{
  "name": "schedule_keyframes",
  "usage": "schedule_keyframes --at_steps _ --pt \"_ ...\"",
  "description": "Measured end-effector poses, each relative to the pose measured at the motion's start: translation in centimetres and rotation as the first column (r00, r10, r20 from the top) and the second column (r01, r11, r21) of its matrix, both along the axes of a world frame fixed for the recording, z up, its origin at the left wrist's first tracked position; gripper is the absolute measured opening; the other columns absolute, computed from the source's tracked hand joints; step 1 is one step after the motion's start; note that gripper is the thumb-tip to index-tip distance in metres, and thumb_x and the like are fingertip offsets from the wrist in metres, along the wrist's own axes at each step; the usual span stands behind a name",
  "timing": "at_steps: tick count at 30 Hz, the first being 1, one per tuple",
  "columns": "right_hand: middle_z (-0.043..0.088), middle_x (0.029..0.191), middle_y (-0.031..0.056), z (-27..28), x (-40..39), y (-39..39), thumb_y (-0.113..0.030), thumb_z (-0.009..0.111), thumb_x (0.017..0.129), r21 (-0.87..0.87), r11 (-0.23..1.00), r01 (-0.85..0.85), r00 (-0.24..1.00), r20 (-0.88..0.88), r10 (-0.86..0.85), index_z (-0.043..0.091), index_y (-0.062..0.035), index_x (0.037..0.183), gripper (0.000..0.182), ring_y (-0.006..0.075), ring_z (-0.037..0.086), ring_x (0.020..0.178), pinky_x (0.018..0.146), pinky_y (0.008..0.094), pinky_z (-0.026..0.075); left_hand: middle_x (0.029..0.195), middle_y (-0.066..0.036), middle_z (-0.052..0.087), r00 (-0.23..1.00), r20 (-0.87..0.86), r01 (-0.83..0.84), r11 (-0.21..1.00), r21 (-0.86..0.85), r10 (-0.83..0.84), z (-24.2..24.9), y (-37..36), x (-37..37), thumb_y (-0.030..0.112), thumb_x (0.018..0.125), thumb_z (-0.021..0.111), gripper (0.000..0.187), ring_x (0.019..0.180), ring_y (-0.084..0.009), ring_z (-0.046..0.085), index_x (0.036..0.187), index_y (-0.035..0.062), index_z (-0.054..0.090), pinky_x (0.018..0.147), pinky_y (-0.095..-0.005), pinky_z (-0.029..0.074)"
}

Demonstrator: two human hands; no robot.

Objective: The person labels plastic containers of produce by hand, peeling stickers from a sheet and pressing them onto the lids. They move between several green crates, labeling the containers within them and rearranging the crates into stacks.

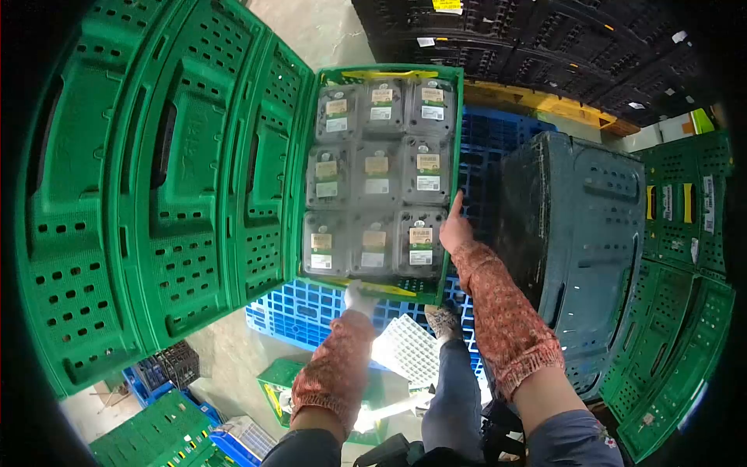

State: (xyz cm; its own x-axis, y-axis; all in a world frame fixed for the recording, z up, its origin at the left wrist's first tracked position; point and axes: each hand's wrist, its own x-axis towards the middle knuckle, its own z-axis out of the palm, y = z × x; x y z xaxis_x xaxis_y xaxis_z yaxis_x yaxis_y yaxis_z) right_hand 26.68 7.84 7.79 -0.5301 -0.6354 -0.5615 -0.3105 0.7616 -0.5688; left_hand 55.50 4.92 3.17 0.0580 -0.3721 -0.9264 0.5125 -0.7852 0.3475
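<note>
Green crate (457, 117) points lengthwise forward; right hand (457, 229) has forefinger straight, left hand (358, 296) blurs; cannot tell either grip

Labels are showing, none legible from here.
Cream, green and white labels (420, 247) are facing up on the clear boxes (408, 167), their print blurring; a yellow tag (447, 5) is marking the black crates (529, 47), equally unreadable.

the punnet crate (457, 117) is green, sleeves (506, 311) patterned rust-red, pallet (299, 313) blue.
</note>
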Motion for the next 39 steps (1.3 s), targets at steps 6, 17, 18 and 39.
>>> schedule_keyframes --at_steps 6,17,18,39 --pt "0.064 0.077 0.0225 -2.4 -0.1 0.3 -0.015 0.054 0.085 -0.031 0.996 -0.089 0.987 -0.134 0.084 -0.015 -0.0015 0.145 0.093 0.0371 0.062 0.071 0.065 0.0453 0.049 0.058 -0.007 0.041 1.000 -0.002 -0.018 0.999 -0.034 0.018 -0.1 0.6 -0.1 0.017 0.084 0.049 0.025 0.060 -0.0269 0.044 0.063 0.0121 0.038 0.072 -0.0509 0.046" --pt "0.063 0.086 0.0264 -2.1 -0.1 1.0 -0.012 0.056 0.082 -0.061 0.997 -0.050 0.993 -0.108 0.043 -0.012 -0.0047 0.146 0.094 0.0405 0.062 0.077 0.071 0.0461 0.050 0.057 -0.008 0.039 0.998 0.059 -0.019 0.999 0.026 0.017 1.9 1.6 -1.6 0.012 0.080 0.045 0.020 0.058 -0.0270 0.041 0.062 0.0124 0.037 0.073 -0.0502 0.044" --pt "0.063 0.086 0.0269 -2.2 -0.1 1.0 -0.013 0.056 0.081 -0.077 0.996 -0.055 0.993 -0.112 0.046 -0.012 -0.0043 0.146 0.094 0.0412 0.062 0.077 0.072 0.0467 0.049 0.058 -0.008 0.039 0.998 0.049 -0.027 0.999 0.044 0.025 1.6 1.4 -1.4 0.011 0.080 0.045 0.020 0.059 -0.0269 0.041 0.063 0.0123 0.037 0.074 -0.0502 0.044" --pt "0.059 0.104 0.0344 -0.2 0.0 0.1 -0.024 0.052 0.089 0.069 0.995 -0.074 0.994 -0.075 0.079 -0.007 -0.0039 0.146 0.084 0.0443 0.062 0.090 0.081 0.0481 0.049 0.074 -0.009 0.051 0.991 -0.131 -0.023 0.999 -0.046 0.017 -1.1 0.1 -0.1 0.025 0.086 0.053 0.021 0.077 -0.0279 0.053 0.072 0.0116 0.045 0.078 -0.0508 0.045"
